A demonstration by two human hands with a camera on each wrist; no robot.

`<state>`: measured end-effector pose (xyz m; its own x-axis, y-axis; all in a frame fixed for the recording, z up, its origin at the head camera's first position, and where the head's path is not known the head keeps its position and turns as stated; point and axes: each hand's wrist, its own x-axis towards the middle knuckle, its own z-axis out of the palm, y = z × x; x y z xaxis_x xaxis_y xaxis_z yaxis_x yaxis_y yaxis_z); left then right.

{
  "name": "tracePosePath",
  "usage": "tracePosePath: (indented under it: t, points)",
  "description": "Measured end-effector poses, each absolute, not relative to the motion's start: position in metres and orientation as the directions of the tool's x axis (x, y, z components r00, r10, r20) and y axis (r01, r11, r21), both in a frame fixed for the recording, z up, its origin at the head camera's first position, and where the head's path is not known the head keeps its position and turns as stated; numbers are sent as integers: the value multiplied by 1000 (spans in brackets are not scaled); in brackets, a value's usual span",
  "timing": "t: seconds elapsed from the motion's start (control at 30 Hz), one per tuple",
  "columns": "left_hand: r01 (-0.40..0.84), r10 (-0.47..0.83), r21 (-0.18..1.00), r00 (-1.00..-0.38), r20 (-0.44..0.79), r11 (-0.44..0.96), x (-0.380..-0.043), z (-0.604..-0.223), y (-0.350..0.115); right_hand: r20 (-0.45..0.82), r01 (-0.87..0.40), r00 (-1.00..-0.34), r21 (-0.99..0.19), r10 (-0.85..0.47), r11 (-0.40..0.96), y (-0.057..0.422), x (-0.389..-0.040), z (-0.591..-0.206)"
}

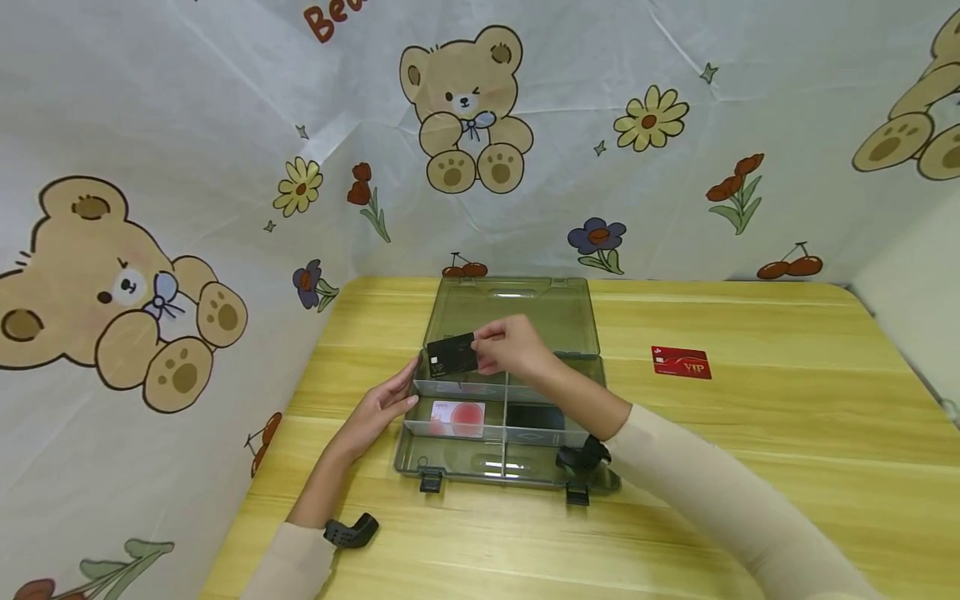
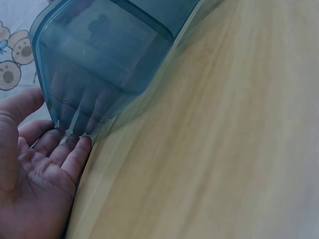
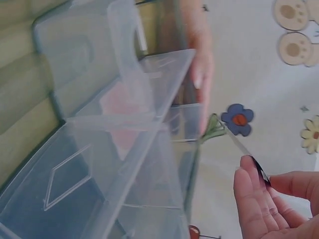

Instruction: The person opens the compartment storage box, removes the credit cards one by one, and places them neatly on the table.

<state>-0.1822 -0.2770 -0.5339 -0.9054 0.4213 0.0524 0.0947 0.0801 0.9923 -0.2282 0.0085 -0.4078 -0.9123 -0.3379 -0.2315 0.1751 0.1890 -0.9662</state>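
My right hand pinches a black VIP card by its right end, over the back left compartment of a transparent grey-green divided box. In the right wrist view the card shows edge-on between thumb and fingers. My left hand rests against the box's left side; in the left wrist view its fairly straight fingers touch the wall. A white card with a pink-red circle lies in the middle left compartment. A dark, flat item lies in the middle right one.
The box's lid lies opened backward, and two black latches stick out at the front. A red VIP card lies on the wooden table to the right. A bear-patterned cloth hangs behind and to the left.
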Motion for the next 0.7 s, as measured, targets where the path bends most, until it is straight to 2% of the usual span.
tracePosePath:
  t: [0.4,0.7]
  points:
    - [89,424,993,-905,47,80,-183,-535,-278,-154,131,-920,-988,-361,87,39,-206,-383]
    - [87,421,992,-906,42,90,-183,-535,-278,-130,117,-932,-991,-339,59,64,-192,-372]
